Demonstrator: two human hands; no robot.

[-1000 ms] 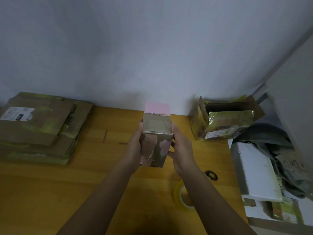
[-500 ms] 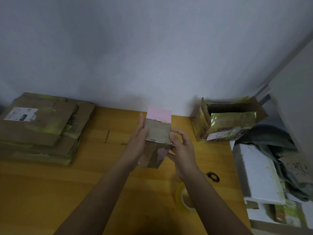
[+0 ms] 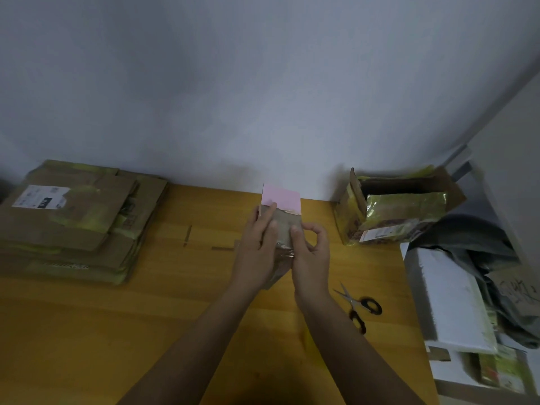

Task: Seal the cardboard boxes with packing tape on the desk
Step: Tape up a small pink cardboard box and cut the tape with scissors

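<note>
A small cardboard box (image 3: 284,223) with a pink flap (image 3: 282,197) standing up at its far edge is at the middle of the wooden desk (image 3: 175,317). My left hand (image 3: 257,249) lies against its left side, with straight fingers pressing on the brown top flap. My right hand (image 3: 311,255) holds the box's right side, thumb on the top and fingers curled. Shiny tape shows on the box's near face between my hands. The tape roll is hidden under my right forearm.
Black-handled scissors (image 3: 361,309) lie on the desk just right of my right arm. A stack of flattened cardboard boxes (image 3: 73,223) sits at the left. An open box holding foil packets (image 3: 394,211) stands at the back right, beside a white box (image 3: 450,296) and grey cloth (image 3: 482,244).
The box has tipped away from me and come lower. My left fingers moved from its side onto the top flap, and my right thumb came up onto the top.
</note>
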